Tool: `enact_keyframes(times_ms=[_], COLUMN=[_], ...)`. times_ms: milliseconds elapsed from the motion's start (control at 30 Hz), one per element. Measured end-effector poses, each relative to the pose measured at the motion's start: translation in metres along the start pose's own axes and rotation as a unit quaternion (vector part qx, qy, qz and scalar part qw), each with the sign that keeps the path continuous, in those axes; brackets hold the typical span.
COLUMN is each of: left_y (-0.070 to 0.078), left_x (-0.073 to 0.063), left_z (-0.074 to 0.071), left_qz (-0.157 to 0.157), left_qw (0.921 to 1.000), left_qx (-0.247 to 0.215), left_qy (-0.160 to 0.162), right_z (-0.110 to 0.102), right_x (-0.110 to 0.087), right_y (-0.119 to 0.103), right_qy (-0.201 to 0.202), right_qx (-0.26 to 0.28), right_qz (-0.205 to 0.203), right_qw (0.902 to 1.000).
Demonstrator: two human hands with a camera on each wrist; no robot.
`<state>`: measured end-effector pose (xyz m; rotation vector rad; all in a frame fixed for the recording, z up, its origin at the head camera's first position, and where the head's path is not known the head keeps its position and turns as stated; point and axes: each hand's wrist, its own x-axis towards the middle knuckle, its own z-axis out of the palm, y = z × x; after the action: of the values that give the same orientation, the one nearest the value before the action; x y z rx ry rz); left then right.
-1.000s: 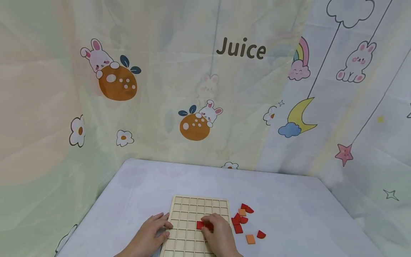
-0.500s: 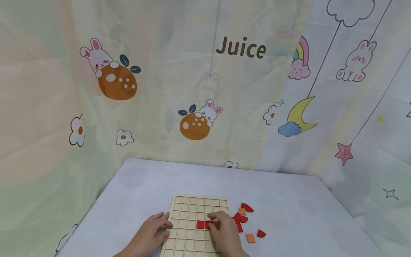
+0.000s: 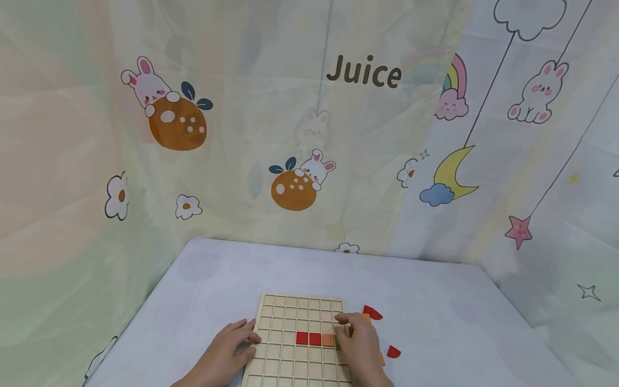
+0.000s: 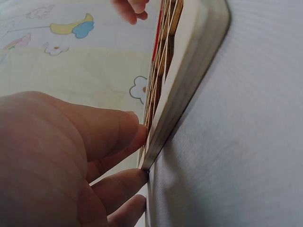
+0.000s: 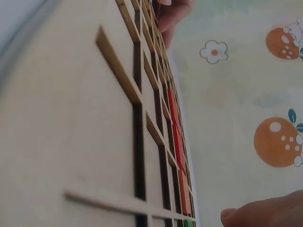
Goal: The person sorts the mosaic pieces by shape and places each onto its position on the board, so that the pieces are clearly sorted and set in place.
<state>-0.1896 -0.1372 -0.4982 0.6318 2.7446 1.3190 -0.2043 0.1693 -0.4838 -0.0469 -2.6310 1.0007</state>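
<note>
Board (image 3: 287, 352), pale and gridded, lies on the table (image 3: 425, 293); its near edge is out of view. From near its middle, a row of tiles runs towards 3 o'clock: two red tiles (image 3: 308, 338), an orange tile (image 3: 328, 339) and a green tile (image 3: 338, 342), the last partly hidden by the right hand (image 3: 362, 346). That hand is over the board's 3 o'clock edge, thumb and forefinger apart, with nothing visible between them. At 9 o'clock the left hand (image 3: 223, 349) touches the board's edge, its fingers slightly spread. Two red wedges (image 3: 372, 313) lie touching at 2 o'clock, an orange piece (image 3: 366, 318) just beside them, partly covered. Another red wedge (image 3: 394, 352) lies at 3 o'clock. Beyond the table hangs a curtain (image 3: 232, 161), printed with a rabbit (image 3: 155, 91) at 11 o'clock and a star (image 3: 519, 230) at 2 o'clock.
</note>
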Motion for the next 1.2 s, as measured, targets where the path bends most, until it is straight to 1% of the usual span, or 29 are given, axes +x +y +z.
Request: enact_keyframes(times_ms=[100,200,333,400,567,700,867,967,1200], left_y=[-0.001,0.000,0.001,0.002,0.002,0.002,0.004,0.004,0.004], left_x=[0.000,0.000,-0.001,-0.002,-0.001,0.000,-0.001,-0.001,-0.001], left_z=[0.000,0.001,0.001,0.000,0.000,0.000,0.000,0.000,0.001], left_qz=[-0.002,-0.004,-0.004,-0.002,-0.002,-0.012,-0.008,-0.010,-0.020], left_qw=[1.0000,1.0000,1.0000,1.0000,1.0000,0.9999,1.0000,0.9999,0.9998], left_qx=[0.001,0.000,0.000,0.001,0.001,0.005,-0.002,-0.004,-0.009], left_qy=[0.000,0.001,0.004,0.005,0.003,0.003,0.003,0.001,-0.004], right_z=[-0.004,-0.010,-0.019,-0.023,-0.032,-0.034,-0.034,-0.034,-0.033], right_x=[0.005,0.010,0.015,0.017,0.020,0.021,0.021,0.021,0.022], right_y=[0.006,0.014,0.024,0.029,0.037,0.041,0.043,0.044,0.046], right_qy=[0.012,0.032,0.060,0.065,0.052,0.036,0.015,0.012,0.018], right_qx=[0.003,-0.007,-0.021,-0.023,-0.029,-0.039,-0.047,-0.051,-0.068], right_qz=[0.033,0.052,0.060,0.077,0.113,0.127,0.140,0.151,0.174], right_qw=[0.9994,0.9981,0.9962,0.9947,0.9918,0.9905,0.9889,0.9872,0.9822])
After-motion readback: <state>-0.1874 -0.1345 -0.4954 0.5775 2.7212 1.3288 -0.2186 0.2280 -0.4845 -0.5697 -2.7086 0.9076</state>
